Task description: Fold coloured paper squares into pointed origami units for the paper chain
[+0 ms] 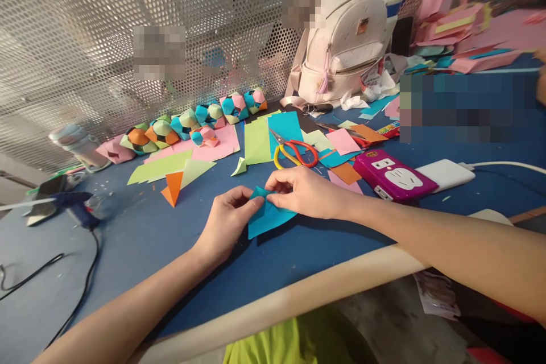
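Between my two hands is a blue sheet of paper (pixel 269 220), partly folded at its top edge and held just over the blue table. My left hand (pixel 228 216) pinches its left side between thumb and fingers. With thumb and fingertips my right hand (pixel 298 190) grips the upper edge close by. Beyond the hands lie scissors (pixel 294 151) with red and yellow handles. A small folded pale green piece (pixel 240 166) and an orange folded piece (pixel 173 187) rest to the left of them.
Several multicoloured folded-paper balls (pixel 187 123) line the mesh screen. A glue gun (pixel 77 207) with a trailing cord lies at left. On the right are a purple power strip (pixel 394 175) and a white charger (pixel 446 175); behind stands a pale backpack (pixel 343 45).
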The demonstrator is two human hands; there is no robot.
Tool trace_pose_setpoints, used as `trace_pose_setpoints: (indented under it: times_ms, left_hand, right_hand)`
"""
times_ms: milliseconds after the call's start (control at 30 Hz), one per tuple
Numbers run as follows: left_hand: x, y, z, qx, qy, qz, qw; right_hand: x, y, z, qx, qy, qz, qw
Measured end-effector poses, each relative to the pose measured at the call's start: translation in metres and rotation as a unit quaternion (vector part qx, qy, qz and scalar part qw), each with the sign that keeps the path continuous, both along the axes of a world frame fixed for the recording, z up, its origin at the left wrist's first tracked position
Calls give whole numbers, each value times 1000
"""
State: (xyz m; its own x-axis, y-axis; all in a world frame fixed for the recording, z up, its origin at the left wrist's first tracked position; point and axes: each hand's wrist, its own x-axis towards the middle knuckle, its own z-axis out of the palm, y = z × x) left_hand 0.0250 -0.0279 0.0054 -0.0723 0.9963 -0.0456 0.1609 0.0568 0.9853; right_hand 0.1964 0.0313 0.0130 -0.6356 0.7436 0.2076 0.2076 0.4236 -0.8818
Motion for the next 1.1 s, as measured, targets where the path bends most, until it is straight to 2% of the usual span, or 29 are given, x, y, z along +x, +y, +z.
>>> trace_pose_setpoints:
  times_ms: [267, 567, 700, 1100]
  left_hand:
    - [0, 2, 3, -34, -46, 5, 998]
    - [-4, 2, 4, -69, -65, 4, 995]
    - [-3, 1, 4, -86, -91, 3, 992]
    - [-3, 0, 9, -70, -102, -15, 992]
  right_hand:
    - [0, 2, -6, 8, 34, 14, 999]
    - [4, 1, -5, 13, 19, 25, 999]
    - [4, 2, -5, 48, 20, 25, 998]
    - [8, 2, -1, 115, 31, 31, 992]
